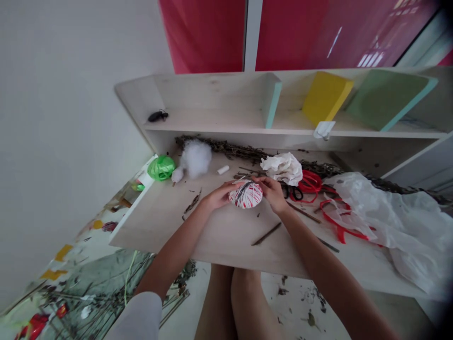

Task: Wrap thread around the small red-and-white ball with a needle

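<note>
A rounded bundle wrapped in white and red strands (247, 196), with a dark strip across its top, is held between my two hands just above the desk. My left hand (221, 194) curls its fingers around the bundle's left side. On the other side, my right hand (272, 192) pinches at the upper right edge near the dark strip. Thin dark twigs lie behind the bundle, partly hidden by my fingers. Black-handled scissors (295, 192) rest just right of my right hand, beneath crumpled white paper (283, 168).
Red ribbon (311, 185) and a translucent plastic bag (399, 222) lie at right. Green ribbon roll (161, 168), white fluff (197, 158) and a small white cylinder (222, 170) sit at left. A loose stick (266, 234) lies near the desk's front edge. Dried stems line the back.
</note>
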Demonstrator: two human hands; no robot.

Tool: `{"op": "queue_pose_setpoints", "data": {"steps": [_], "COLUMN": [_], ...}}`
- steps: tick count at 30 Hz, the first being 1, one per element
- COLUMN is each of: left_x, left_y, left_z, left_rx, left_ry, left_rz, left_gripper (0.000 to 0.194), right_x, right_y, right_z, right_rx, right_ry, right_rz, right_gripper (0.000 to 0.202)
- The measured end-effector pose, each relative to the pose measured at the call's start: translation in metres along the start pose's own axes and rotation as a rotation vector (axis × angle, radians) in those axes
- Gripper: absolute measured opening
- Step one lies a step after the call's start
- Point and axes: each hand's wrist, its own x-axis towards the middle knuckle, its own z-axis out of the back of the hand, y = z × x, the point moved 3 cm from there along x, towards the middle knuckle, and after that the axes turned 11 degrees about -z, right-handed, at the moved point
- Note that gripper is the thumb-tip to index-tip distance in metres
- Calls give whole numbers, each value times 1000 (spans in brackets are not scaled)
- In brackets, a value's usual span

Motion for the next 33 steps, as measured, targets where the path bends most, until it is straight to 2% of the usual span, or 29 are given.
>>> {"op": "queue_pose_setpoints", "data": {"steps": [4, 8, 13, 17, 21, 26, 30, 33], "left_x": [1, 3, 5, 7, 7, 4, 4, 5], "left_y": [1, -8, -19, -15, -8, -10, -11, -11], "left_z": [5, 7, 9, 12, 8, -1, -3, -3], "left_rx": [-112, -225, -276, -220, 63, 389, 434, 415], "left_ry": [-173, -344, -495, -542, -549, -483, -430, -395], "left_rz": [39, 4, -119, -220, -299, -460, -431, -390], "left_gripper": [34, 42, 44, 41, 48, 69, 73, 74], "right_x": [0, -5, -16, -28, -38, -37, -29, -22], "right_y": [-3, -2, -2, 0, 6, 17, 25, 26], "right_z": [0, 0, -10, -21, -30, -29, -15, -5], "right_rx": [-191, -480, -718, -800, -624, -200, 126, 254], "right_ry": [-106, -149, -12, 108, 186, 254, 235, 222], "right_rz": [172, 316, 391, 419, 348, 82, -22, -106], "right_gripper": [33, 29, 30, 25, 25, 34, 29, 22]}}
